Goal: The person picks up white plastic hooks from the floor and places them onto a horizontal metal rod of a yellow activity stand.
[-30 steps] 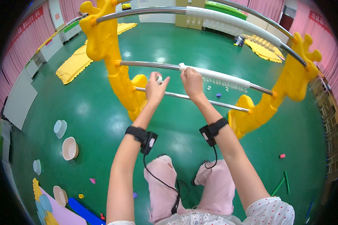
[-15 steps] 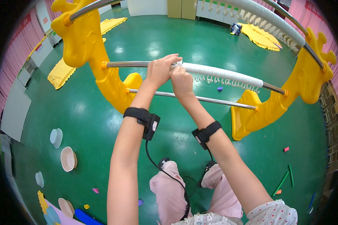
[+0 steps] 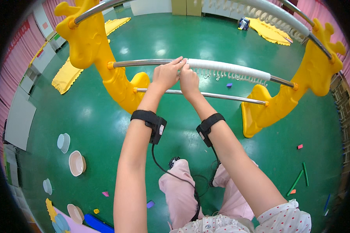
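A white row of closely packed hook rings (image 3: 229, 69) wraps the middle metal bar (image 3: 144, 62), their small hooks hanging below. At its left end my two hands meet on the bar. My left hand (image 3: 166, 75) bends over the bar, its index finger stretched toward the end ring. My right hand (image 3: 189, 82) is closed beside it, thumb and finger pinching at that end ring, which the fingers mostly cover. The bar runs between two yellow giraffe-shaped stands (image 3: 85, 46); the right stand (image 3: 287, 93) has the same form.
Another bar with white hook rings (image 3: 276, 17) crosses above, and a lower metal bar (image 3: 221, 95) below. Yellow cloths (image 3: 67, 76) lie on the green floor. Basins (image 3: 77, 163), green sticks (image 3: 297, 180) and small coloured blocks (image 3: 300, 146) are scattered around. A cable (image 3: 155, 157) hangs from my wrist strap.
Both hands stay at the left end of the rings and have drawn closer around the bar. The small white loop seen between them before is now mostly covered. The view has shifted slightly.
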{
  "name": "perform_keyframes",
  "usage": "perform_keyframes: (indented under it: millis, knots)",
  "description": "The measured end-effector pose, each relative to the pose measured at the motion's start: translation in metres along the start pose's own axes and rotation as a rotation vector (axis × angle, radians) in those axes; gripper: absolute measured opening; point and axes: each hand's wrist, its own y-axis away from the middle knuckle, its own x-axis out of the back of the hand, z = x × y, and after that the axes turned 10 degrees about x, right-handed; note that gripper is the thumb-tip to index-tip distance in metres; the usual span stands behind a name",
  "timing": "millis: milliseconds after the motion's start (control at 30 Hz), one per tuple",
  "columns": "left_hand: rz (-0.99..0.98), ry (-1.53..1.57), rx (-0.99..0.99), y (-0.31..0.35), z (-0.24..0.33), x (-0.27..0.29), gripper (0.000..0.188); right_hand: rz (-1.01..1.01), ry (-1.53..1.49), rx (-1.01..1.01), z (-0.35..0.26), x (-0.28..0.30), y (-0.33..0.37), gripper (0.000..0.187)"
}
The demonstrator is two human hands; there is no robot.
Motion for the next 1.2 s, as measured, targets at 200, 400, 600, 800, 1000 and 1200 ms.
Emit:
perform_keyframes:
  millis: [200, 400, 600, 800, 1000, 1200]
  knots:
    - [0.04, -0.015, 0.008, 0.004, 0.002, -0.003, 0.048, 0.169, -0.338, -0.156, 0.009, -0.01, 0.007, 0.01]
    - [0.144, -0.121, -0.135, -0.002, -0.005, -0.012, 0.042, 0.239, -0.405, -0.055, 0.011, -0.022, 0.015, 0.008]
    - [0.129, -0.198, -0.16, 0.003, -0.015, -0.002, 0.048, 0.136, -0.15, -0.159, -0.003, -0.021, 0.013, 0.011]
    - [0.024, -0.377, -0.108, 0.003, -0.003, -0.001, 0.058, -0.035, 0.166, 0.012, 0.008, -0.009, 0.015, 0.008]
    - [0.158, 0.031, 0.087, 0.04, 0.04, 0.014, 0.039, -0.533, -0.431, -0.112, 0.014, 0.049, 0.048, 0.033]
    - [-0.55, 1.532, 0.55, 0.111, 0.074, 0.074, 0.044, -0.424, -1.739, -0.281, -0.012, 0.151, 0.086, 0.056]
